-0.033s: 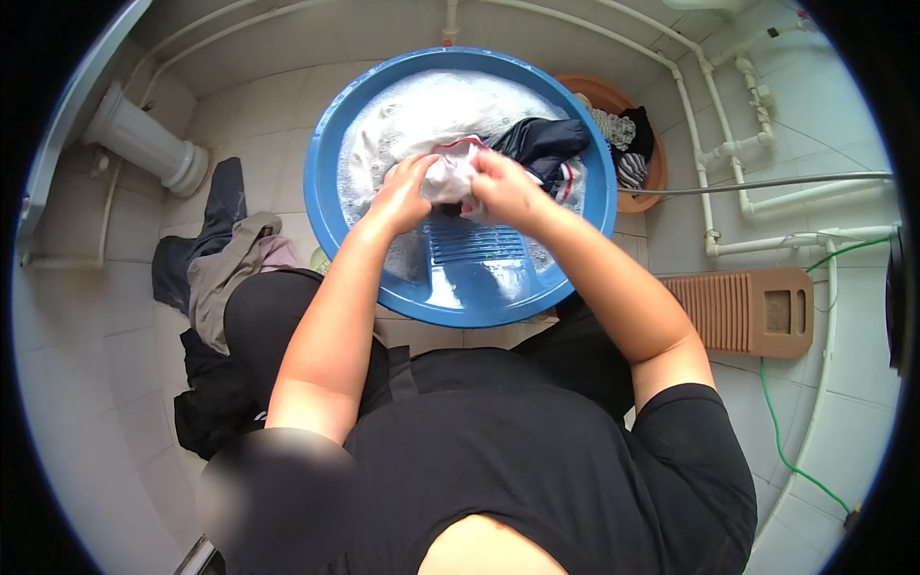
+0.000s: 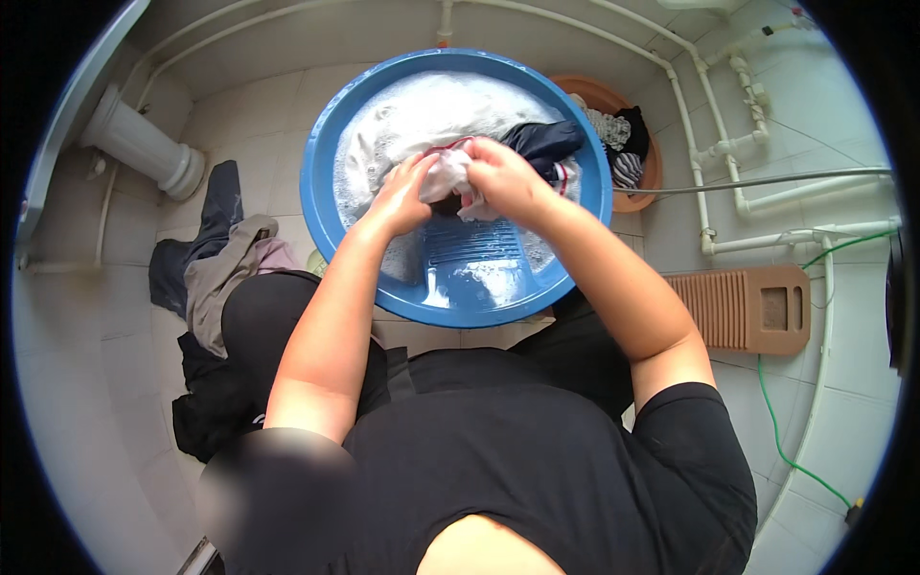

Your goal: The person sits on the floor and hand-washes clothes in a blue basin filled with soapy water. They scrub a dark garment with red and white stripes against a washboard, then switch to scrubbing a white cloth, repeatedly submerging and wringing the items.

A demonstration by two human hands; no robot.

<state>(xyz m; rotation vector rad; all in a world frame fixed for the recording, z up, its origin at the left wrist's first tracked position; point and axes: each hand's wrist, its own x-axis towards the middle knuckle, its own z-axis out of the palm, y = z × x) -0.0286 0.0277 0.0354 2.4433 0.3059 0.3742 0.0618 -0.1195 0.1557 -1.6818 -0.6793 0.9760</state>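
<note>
Both hands hold a wet white cloth garment with red trim (image 2: 447,175) above the near part of a round blue basin (image 2: 313,196). My left hand (image 2: 401,198) grips its left side, fingers bent over the fabric. On the other side, my right hand (image 2: 505,179) is closed on a bunched part, its fingertips partly hidden. Below them lies the basin's ribbed blue washboard (image 2: 471,243). White suds (image 2: 460,96) and soaked white fabric (image 2: 381,134) fill the far part. A dark navy piece of clothing (image 2: 541,141) rests beyond my right hand.
Behind the basin, an orange tub (image 2: 650,182) holds dark and patterned clothes. A brown washboard (image 2: 738,309) lies at the right, near white pipes (image 2: 704,182) and a green cord (image 2: 778,431). Dark and grey clothes (image 2: 218,264) lie on the left floor, near a white pedestal (image 2: 144,144).
My right hand has shifted slightly left and upward, nearer to my left hand, and the garment is bunched closer between them. The whole view has shifted a little.
</note>
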